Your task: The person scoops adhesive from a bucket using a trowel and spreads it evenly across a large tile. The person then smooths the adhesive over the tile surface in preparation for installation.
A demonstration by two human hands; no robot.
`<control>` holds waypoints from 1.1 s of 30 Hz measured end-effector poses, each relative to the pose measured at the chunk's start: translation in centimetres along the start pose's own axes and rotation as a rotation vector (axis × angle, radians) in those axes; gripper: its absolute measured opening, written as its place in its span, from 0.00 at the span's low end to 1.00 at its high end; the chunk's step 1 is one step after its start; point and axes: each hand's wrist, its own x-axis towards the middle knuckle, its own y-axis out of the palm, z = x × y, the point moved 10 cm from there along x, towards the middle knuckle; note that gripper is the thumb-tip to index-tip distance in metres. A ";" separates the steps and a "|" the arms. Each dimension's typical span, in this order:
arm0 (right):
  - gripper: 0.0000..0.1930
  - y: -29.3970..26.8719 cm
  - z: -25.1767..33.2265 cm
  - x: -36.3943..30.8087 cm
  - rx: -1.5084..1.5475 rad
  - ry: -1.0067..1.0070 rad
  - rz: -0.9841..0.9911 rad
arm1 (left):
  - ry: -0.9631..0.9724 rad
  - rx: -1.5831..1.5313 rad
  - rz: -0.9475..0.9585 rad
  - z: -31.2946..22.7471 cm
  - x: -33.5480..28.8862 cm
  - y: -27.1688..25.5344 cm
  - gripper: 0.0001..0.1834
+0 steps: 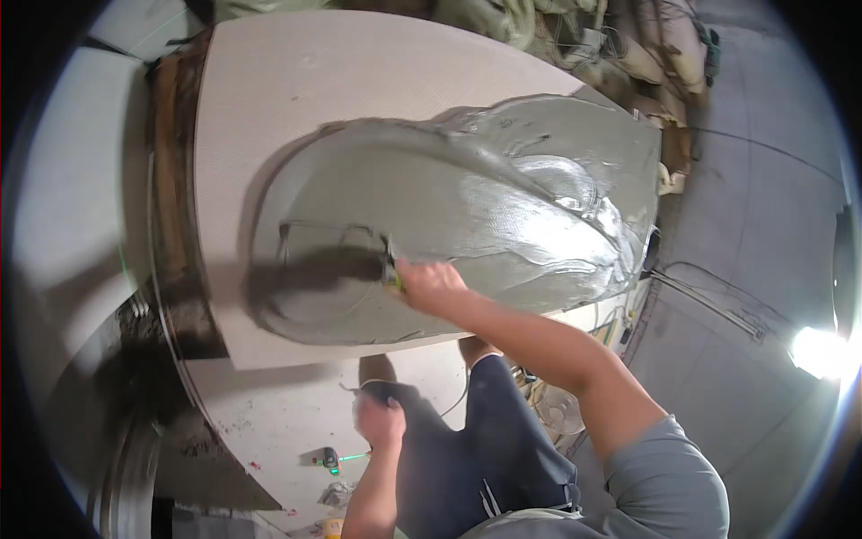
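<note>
A large pale board or tile slab (256,99) lies in front of me. Thick wet grey mortar (422,193) covers much of it, smooth on the left and ridged and shiny on the right. My right hand (433,286) grips a trowel (341,267) over the mortar's left part; its blade is smeared by motion. Down by my left knee, my left hand (382,419) is near my dark shorts (449,449), apart from the slab. Its fingers look curled but are blurred, and I cannot see whether they hold anything.
Dark wooden boards (168,162) run along the slab's left side. Bags (669,45) crowd the far right. A small device with a green light (331,461) is on the floor near my left arm. At right are a bright lamp (819,353) and long metal rods (709,305).
</note>
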 end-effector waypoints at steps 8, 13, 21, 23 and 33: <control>0.29 -12.5 -19.8 1.0 0.018 0.400 -0.435 | -0.082 0.109 -0.014 -3.0 -1.5 1.0 0.45; 0.31 -14.7 -36.0 -3.3 0.225 0.713 -0.587 | -0.095 0.210 -0.029 -4.5 -1.8 2.7 0.44; 0.31 -4.5 -54.5 -15.7 0.906 1.097 -0.555 | -0.143 0.299 -0.034 -5.1 -2.2 3.1 0.45; 0.28 -2.3 -57.6 -18.7 1.320 1.161 -0.747 | -0.123 0.269 -0.020 -6.2 -2.2 3.6 0.46; 0.31 -13.2 -42.1 -1.3 1.497 0.650 -0.617 | -0.079 0.252 -0.062 -5.0 -1.9 3.6 0.45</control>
